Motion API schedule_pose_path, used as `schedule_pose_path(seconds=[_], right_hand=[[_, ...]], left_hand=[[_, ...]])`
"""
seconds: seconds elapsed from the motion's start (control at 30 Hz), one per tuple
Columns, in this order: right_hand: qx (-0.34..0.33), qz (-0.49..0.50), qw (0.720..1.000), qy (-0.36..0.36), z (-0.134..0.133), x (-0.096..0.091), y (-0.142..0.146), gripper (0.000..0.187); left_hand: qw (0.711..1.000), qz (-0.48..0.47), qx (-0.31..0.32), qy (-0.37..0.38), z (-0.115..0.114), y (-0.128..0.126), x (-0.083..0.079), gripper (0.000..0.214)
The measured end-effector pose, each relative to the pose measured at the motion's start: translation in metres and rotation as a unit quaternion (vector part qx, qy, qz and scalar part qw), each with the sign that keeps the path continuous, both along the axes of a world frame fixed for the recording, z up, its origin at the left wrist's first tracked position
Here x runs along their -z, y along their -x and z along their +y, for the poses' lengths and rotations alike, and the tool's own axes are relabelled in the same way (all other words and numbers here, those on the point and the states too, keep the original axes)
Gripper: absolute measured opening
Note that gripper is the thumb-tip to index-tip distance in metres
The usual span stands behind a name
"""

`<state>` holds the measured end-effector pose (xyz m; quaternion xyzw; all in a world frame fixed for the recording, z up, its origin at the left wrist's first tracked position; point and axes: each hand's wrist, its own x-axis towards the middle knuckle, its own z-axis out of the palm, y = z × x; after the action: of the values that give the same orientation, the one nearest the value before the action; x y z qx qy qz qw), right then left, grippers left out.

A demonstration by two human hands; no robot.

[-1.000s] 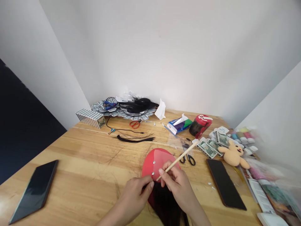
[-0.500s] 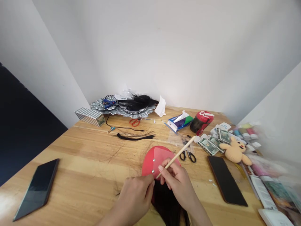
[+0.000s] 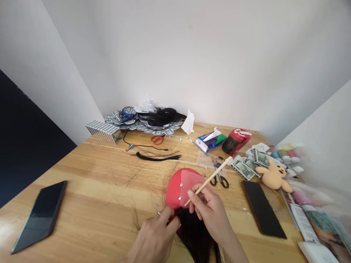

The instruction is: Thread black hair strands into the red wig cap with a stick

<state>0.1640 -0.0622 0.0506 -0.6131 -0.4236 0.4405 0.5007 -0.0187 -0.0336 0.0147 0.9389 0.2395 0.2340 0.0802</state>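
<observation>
Near the front edge of the wooden table, both hands are busy over a red rounded form with black hair spilling from its near side toward the camera. Right hand has its fingers pinched tight round a thin wooden stick, the stick slanting up and away to the right, its lower tip down by the small metal pins on the red form. Left hand sits just left of the hair, fingers curled in, thumb and forefinger nipping something small and pale at the tip; what it is, I cannot tell. Right of the form lie black scissors, then a dark phone flat on the wood, with a yellow plush toy beyond it. Far left, near the table edge, a second phone. Further back, a loose black hair strand, orange scissors, a tissue pack and a red-lidded jar.
</observation>
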Motion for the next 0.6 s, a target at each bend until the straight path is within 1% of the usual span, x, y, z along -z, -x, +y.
schedule_pose_path(seconds=[0.1, 0.23, 0.3, 0.4, 0.47, 0.6], right_hand=[[0.002, -0.004, 1.0, 0.001, 0.0, 0.001, 0.0, 0.042], [0.001, -0.013, 1.0, -0.003, 0.0, 0.003, 0.0, 0.042], [-0.004, -0.019, 1.0, -0.005, -0.001, 0.005, 0.0, 0.042], [-0.018, -0.032, 0.999, -0.012, -0.004, 0.004, -0.002, 0.041], [-0.027, -0.047, 0.998, -0.019, -0.007, 0.003, -0.004, 0.04], [-0.044, -0.079, 0.995, -0.034, -0.011, 0.0, -0.007, 0.035]], left_hand=[[0.999, -0.019, 0.018, -0.035, 0.001, 0.004, 0.007, 0.036], [0.994, -0.046, 0.075, -0.062, 0.005, 0.007, 0.012, 0.035], [0.992, -0.069, 0.105, -0.026, 0.007, 0.007, 0.013, 0.034], [0.981, -0.122, 0.13, 0.071, 0.009, 0.006, 0.014, 0.032], [0.974, -0.146, 0.125, 0.117, 0.008, 0.005, 0.015, 0.03], [0.961, -0.176, 0.094, 0.19, 0.004, 0.003, 0.016, 0.028]])
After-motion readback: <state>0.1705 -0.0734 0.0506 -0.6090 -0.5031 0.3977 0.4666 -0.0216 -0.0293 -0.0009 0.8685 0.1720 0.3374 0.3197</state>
